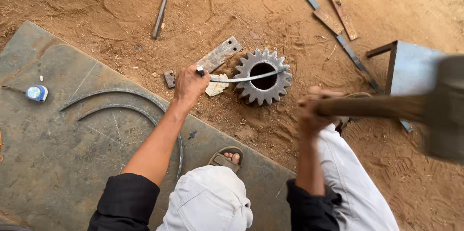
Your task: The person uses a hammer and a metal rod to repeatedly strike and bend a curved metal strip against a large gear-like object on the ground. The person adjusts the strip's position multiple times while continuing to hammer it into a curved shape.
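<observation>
White-trousered knees (208,202) sit closest to the lens, w/ a sandalled foot (226,157) just past them on the edge of a big grey steel plate (43,163) lying flat on the sand at 9 o'clock. Plate is dull, scratched, chalk-marked; two curved steel strips (116,100) lie on it in arcs, and a small blue-white tape measure (36,93) sits near its 9 o'clock edge. Left hand (190,83), arm stretched fwd in a black sleeve, is clenched round the near end of a thin curved metal strip (246,77); the strip's far end rests across the bore of a heavy toothed gear (263,76), rough grey, lying flat in the sand at 12 o'clock. Flat drilled steel bar (212,59) lies just beside the left hand, at its 12 to 1 o'clock, w/ a pale stone chip (216,86) next to it. Right hand (311,110) grips a wooden handle (372,107) tight, wrist bent, hammer head (444,110) blurred, raised at 3 o'clock, well apart from the gear. Loose reddish sand (270,129), footprinted, fills the gap btw plate edge and gear. Further out: thin rod (163,4) at 11 o'clock, rusty flat bars (338,8) at 1 o'clock, blue-grey steel frame (411,69) at 2 o'clock behind the handle.
</observation>
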